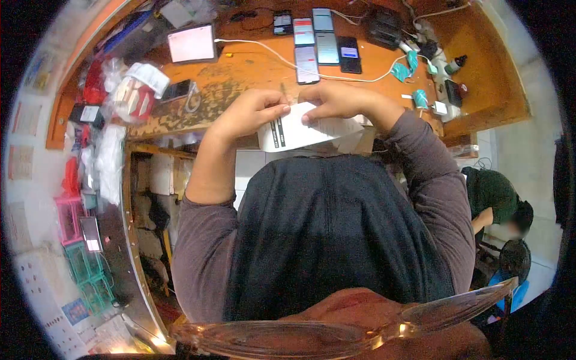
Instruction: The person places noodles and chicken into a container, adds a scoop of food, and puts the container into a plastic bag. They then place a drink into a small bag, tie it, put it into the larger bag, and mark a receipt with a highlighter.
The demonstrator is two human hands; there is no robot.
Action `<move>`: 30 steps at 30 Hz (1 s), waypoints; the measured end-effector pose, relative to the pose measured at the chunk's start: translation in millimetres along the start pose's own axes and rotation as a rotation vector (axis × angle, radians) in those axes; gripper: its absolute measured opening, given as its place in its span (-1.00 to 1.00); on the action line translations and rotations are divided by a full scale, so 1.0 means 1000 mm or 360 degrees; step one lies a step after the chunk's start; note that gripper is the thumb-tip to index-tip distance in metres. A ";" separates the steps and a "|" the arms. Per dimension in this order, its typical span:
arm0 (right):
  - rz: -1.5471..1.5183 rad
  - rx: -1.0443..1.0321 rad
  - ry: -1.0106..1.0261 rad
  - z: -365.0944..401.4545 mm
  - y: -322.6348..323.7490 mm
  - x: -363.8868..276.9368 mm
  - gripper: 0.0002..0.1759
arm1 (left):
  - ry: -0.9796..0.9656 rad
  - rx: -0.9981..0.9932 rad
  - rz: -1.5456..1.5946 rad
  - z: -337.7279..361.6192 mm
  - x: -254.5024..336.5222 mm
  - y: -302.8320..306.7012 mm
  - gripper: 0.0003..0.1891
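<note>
A white printed sheet of paper (297,131) with dark printed bars near its left side hangs at the front edge of the wooden table. My left hand (262,113) pinches its upper left corner between thumb and fingers. Gripping the top edge farther right is my right hand (333,103), thumb on the face of the paper and fingers behind it. The fingers of both hands are partly hidden.
Several phones, one of them a black phone (349,55), lie beyond my hands. A white-screened tablet (192,44) has a white cable (264,47) running right across the wooden table (240,66). Plastic-wrapped items (139,90) crowd the left. Another person (493,195) bends over at right.
</note>
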State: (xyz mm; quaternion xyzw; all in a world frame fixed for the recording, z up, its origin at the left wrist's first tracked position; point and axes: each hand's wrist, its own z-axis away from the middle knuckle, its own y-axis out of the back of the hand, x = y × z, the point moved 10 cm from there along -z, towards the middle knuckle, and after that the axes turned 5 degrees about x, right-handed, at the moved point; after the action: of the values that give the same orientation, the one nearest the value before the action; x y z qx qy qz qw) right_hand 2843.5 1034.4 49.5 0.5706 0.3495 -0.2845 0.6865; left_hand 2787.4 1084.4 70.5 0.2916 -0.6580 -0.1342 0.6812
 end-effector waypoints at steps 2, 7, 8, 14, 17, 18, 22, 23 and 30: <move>0.0156 0.0103 0.0161 -0.021 -0.010 -0.041 -0.67 | -0.0021 -0.0017 -0.0125 0.023 0.000 0.019 -0.79; 0.0230 0.0109 0.0266 -0.082 -0.055 -0.117 -0.72 | -0.0049 0.0174 -0.0025 0.102 -0.023 0.082 -0.79; 0.0366 0.0159 0.0393 -0.091 -0.066 -0.134 -0.75 | -0.0039 0.0216 -0.0006 0.117 -0.028 0.094 -0.80; 0.0497 0.0468 0.0919 -0.125 -0.110 -0.206 -0.75 | 0.0182 0.0357 0.0472 0.196 -0.066 0.147 -0.78; 0.0117 0.0201 0.0525 -0.157 -0.127 -0.187 -0.70 | 0.0112 0.0615 0.0606 0.223 -0.077 0.180 -0.80; 0.0001 0.0113 0.0386 -0.166 -0.132 -0.182 -0.67 | 0.0127 0.0611 0.0397 0.228 -0.081 0.187 -0.81; 0.0087 0.0343 0.0592 -0.166 -0.105 -0.235 -0.64 | 0.0186 0.0912 -0.0377 0.253 -0.081 0.239 -0.81; -0.0020 0.0387 0.0533 -0.169 -0.092 -0.230 -0.66 | 0.0294 0.1063 0.0048 0.262 -0.101 0.254 -0.80; 0.0359 -0.0021 0.0857 -0.197 -0.089 -0.258 -0.65 | -0.0075 0.0566 -0.0388 0.218 -0.029 0.228 -0.76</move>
State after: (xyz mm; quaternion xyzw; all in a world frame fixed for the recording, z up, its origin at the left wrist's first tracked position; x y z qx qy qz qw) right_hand 2589.4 1208.7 184.3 0.6565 0.4553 -0.0424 0.6000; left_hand 2526.0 1233.4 170.0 0.4815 -0.6469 -0.1041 0.5821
